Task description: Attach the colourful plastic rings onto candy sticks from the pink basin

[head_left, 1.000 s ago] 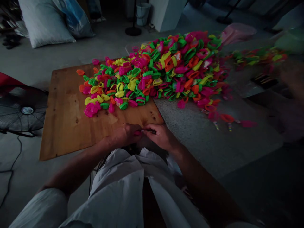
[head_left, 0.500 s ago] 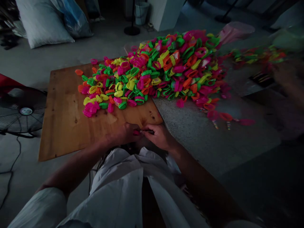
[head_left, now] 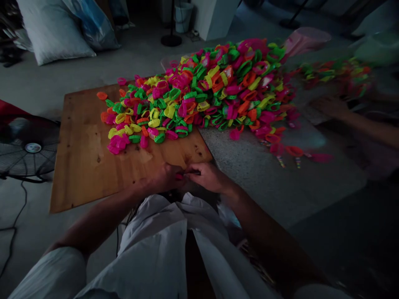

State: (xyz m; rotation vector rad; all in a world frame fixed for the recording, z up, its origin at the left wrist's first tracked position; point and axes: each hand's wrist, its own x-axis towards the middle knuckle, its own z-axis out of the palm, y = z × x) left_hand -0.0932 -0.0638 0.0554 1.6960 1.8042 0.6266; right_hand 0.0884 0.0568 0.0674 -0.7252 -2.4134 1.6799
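Note:
My left hand (head_left: 168, 176) is closed on a small pink plastic piece (head_left: 179, 176), of which only a bit shows between the fingers. Touching it fingertip to fingertip is my right hand (head_left: 207, 176), pinched at the same spot; whatever is between its thumb and finger is too small and dark to name. Both hands are low over the near edge of the wooden board (head_left: 84, 158), close to my lap. Beyond them spreads a large heap of bright plastic watch-like pieces (head_left: 187, 99) in pink, green, yellow and orange.
A grey tabletop (head_left: 237, 153) adjoins the board on the right. Another person's hand (head_left: 330, 106) reaches in beside a second pile of pieces (head_left: 336, 74). A floor fan (head_left: 31, 147) stands at left; white sacks (head_left: 56, 33) and a bucket (head_left: 183, 17) are behind.
My hands have drawn slightly closer together around the pink piece. The other person's hand has moved left, toward the heap. The view has shifted a little.

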